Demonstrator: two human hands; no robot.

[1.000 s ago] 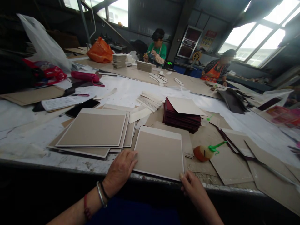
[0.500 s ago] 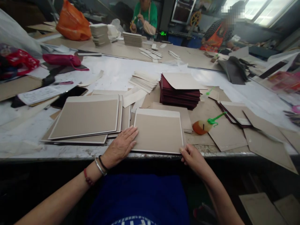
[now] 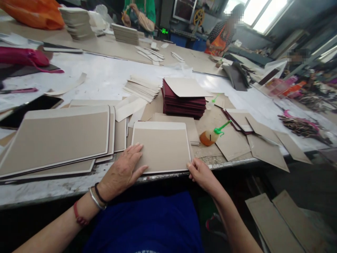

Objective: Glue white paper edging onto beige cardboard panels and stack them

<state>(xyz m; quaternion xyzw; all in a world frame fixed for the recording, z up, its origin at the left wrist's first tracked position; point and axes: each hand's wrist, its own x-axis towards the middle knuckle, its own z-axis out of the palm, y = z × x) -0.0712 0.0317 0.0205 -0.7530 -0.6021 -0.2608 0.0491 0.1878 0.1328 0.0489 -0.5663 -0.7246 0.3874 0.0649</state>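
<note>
A grey board panel with a pale border (image 3: 163, 146) lies flat at the near edge of the table, right in front of me. My left hand (image 3: 123, 172) rests flat on its near left corner, fingers stretched out. My right hand (image 3: 201, 174) pinches the panel's near right corner with its fingertips. Left of it lies a spread stack of similar bordered panels (image 3: 56, 138). Behind it stands a pile of dark red covers (image 3: 183, 102) with a loose grey board on top.
An orange glue bottle with a green nozzle (image 3: 210, 135) lies right of the panel. Loose grey boards (image 3: 265, 147) overhang the table's right edge, and more lie on the floor (image 3: 284, 221). Paper strips (image 3: 142, 88) are stacked behind. Other people work at the far side.
The view has dipped down and swung right. Both hands have stayed on the same panel, my left hand sliding a little further onto its near left corner.
</note>
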